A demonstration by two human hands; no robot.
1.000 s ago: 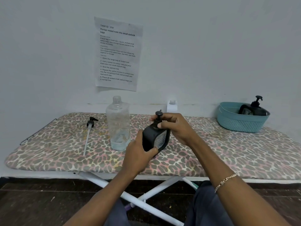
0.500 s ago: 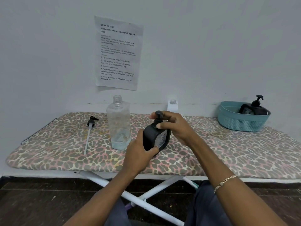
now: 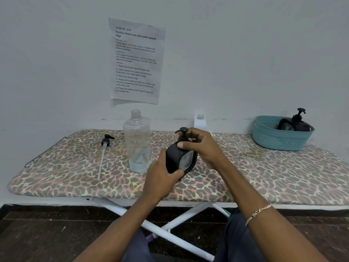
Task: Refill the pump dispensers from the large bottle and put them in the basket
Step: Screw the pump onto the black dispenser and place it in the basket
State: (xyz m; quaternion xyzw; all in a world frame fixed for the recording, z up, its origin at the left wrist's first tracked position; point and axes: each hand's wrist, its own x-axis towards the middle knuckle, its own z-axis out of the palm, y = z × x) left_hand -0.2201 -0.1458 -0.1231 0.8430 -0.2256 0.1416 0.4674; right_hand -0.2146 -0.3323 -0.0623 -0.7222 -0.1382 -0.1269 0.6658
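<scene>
Here, left hand (image 3: 162,178) wraps the lower side of a black pump dispenser (image 3: 179,157), thumb across its front, holding it tilted over the worktop (image 3: 264,176); can't tell if the base touches. Right hand (image 3: 203,148) curls round the dispenser's top, thumb on the shoulder, fingers behind the neck under the pump head (image 3: 183,131). Large clear bottle (image 3: 138,144) stands uncapped just left of the left hand, a little liquid at its bottom. Further left of that hand a loose pump (image 3: 105,145) with its long tube lies flat on the worktop. Small white bottle (image 3: 200,122) peeks out right behind the right hand, by the wall. Teal basket (image 3: 279,141) sits well right of the right hand, a second black dispenser (image 3: 294,124) leaning inside it. Printed sheet (image 3: 136,61) on the wall above both hands. Gold bracelet (image 3: 258,213) on the right wrist.
</scene>
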